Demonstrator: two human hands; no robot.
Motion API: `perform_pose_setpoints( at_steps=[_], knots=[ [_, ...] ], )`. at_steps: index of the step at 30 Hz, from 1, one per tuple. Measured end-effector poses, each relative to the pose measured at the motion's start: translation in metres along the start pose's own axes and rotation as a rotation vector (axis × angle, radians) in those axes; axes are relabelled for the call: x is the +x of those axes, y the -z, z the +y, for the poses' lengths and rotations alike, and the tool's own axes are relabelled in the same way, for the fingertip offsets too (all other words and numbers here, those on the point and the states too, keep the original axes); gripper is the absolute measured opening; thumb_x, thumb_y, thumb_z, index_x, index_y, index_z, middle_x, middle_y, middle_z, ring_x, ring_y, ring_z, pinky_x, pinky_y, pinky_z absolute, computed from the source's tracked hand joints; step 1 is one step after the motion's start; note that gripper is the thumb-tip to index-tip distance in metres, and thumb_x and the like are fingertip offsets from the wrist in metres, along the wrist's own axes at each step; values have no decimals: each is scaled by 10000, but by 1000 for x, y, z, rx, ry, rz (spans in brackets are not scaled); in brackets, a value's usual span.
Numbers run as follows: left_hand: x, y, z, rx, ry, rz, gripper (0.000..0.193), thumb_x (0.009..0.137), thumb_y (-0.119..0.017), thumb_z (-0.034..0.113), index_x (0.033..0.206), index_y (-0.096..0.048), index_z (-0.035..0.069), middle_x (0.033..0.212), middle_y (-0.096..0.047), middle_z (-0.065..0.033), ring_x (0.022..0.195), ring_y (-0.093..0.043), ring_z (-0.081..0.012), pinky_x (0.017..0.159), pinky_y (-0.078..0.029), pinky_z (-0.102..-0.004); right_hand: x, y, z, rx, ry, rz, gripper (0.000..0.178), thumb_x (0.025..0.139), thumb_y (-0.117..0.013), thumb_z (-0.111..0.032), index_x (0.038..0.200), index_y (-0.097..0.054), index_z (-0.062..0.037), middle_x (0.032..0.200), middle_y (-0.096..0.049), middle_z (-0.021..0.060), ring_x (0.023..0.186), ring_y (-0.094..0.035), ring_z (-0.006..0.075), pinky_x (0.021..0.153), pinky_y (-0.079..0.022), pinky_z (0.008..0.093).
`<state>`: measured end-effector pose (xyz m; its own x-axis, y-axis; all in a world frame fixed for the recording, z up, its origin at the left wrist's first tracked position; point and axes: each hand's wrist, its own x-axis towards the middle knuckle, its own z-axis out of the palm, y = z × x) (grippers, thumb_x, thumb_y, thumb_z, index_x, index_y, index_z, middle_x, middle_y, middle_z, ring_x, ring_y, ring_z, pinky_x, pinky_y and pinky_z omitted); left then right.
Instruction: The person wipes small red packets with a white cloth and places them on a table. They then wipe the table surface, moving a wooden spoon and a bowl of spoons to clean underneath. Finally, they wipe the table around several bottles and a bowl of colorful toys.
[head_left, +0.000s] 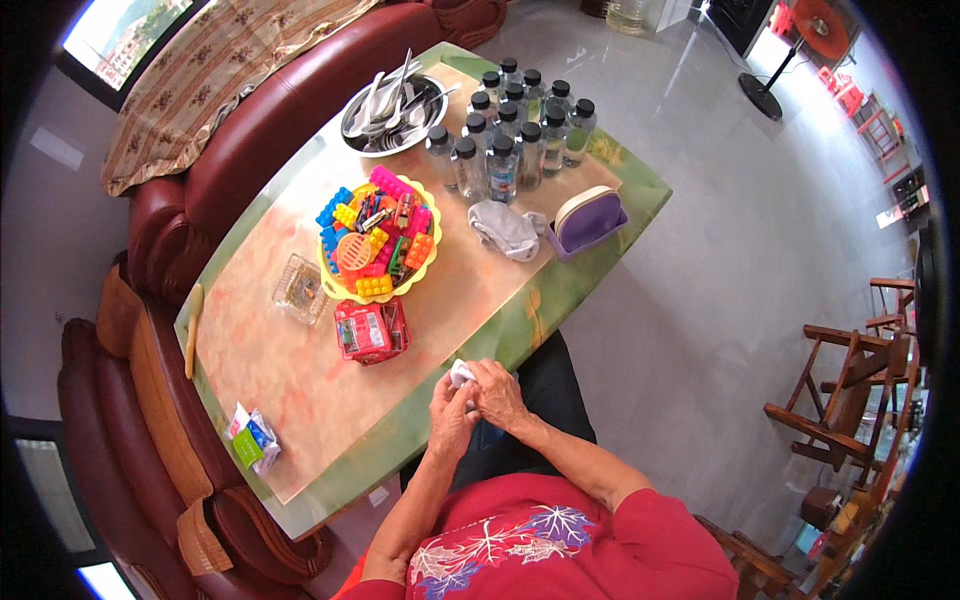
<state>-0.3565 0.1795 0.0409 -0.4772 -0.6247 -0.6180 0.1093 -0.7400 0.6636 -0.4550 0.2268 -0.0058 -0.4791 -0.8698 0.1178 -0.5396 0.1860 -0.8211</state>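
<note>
My left hand and my right hand meet at the table's near edge, fingers closed around a small crumpled white tissue. Most of the tissue is hidden by my fingers. Beyond my hands on the table lies a torn-looking red package. Behind it, a yellow scalloped basket is heaped with colourful toy blocks. A clear glass ashtray stands to the left of the basket.
Several black-capped clear bottles stand at the far right, near a grey cloth and a purple container. A metal bowl holds spoons. At left are a soft packet, a wooden stick and a red sofa.
</note>
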Motion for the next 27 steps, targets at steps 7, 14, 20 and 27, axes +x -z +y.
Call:
perform_pose_setpoints(
  at_steps=[7,14,20,27],
  knots=[
    [44,-7,26,332,-1,46,415,904,-606,196,1275,-481,60,1204,-519,-92,992,-583,-212,753,-531,-365,68,49,45,-461,-96,343,431,754,-629,-129,1184,-597,-115,1091,-528,123,980,-505,326,804,-429,455],
    [149,-77,39,1204,-823,-63,498,846,-635,181,1305,-478,68,1347,-433,-163,1203,-442,-348,987,-399,-450,52,42,88,-677,178,200,422,818,-587,-187,1238,-553,-158,1341,-454,58,1202,-416,253,885,-335,405],
    [215,-140,28,1621,-909,-25,535,788,-687,194,1293,-512,166,1436,-343,-160,1279,-337,-421,1048,-310,-491,57,47,82,-588,133,175,448,810,-604,-187,1252,-542,-141,1342,-456,43,1186,-440,242,880,-317,402],
    [233,-121,8,1786,-1043,23,490,677,-732,245,1131,-574,150,1322,-394,-132,1221,-331,-412,958,-378,-474,51,28,91,-612,122,132,437,797,-607,-193,1230,-552,-170,1364,-429,54,1204,-405,281,858,-302,440]
  ],
)
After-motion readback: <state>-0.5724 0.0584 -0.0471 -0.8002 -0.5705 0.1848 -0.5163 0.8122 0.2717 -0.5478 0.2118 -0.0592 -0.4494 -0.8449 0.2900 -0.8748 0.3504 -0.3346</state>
